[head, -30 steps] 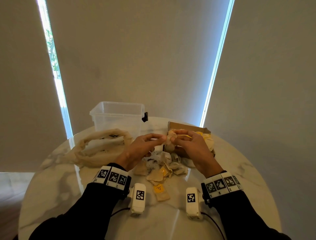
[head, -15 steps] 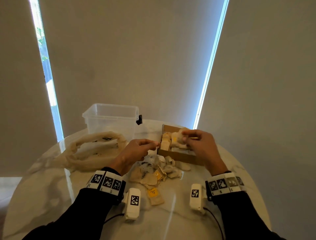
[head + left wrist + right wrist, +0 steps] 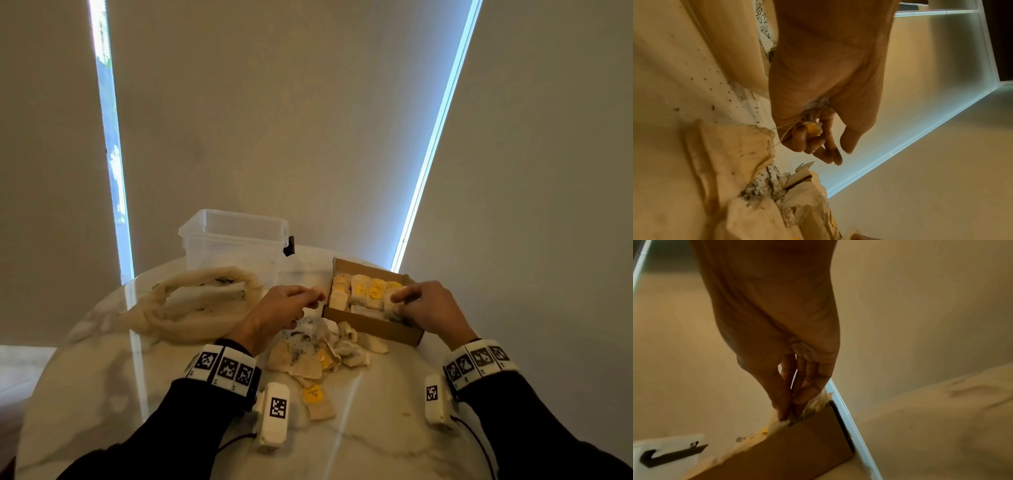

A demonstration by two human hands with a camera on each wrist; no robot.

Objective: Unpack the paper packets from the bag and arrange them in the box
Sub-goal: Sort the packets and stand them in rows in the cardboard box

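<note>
A brown cardboard box (image 3: 375,324) stands right of centre, with rows of paper packets (image 3: 363,294) bearing yellow tags inside. My right hand (image 3: 394,305) reaches into its near right corner and pinches a packet (image 3: 388,310) between thumb and fingers; the right wrist view shows the fingertips (image 3: 784,414) down inside the box wall (image 3: 807,443). My left hand (image 3: 317,298) hovers left of the box above a loose pile of packets (image 3: 318,349). Its curled fingers (image 3: 799,138) hold a yellow tag (image 3: 811,129) with string trailing down toward the pile. The beige mesh bag (image 3: 202,305) lies slumped at left.
A clear plastic tub (image 3: 236,240) with a black latch stands behind the bag. One stray packet with a yellow tag (image 3: 317,401) lies near me between my wrists. Dark crumbs dot the pile. The round marble table (image 3: 102,394) ends close behind the box and tub.
My hands were together over the pile on one packet. The right hand carried it right and lowered it into the box. The left hand stayed over the pile.
</note>
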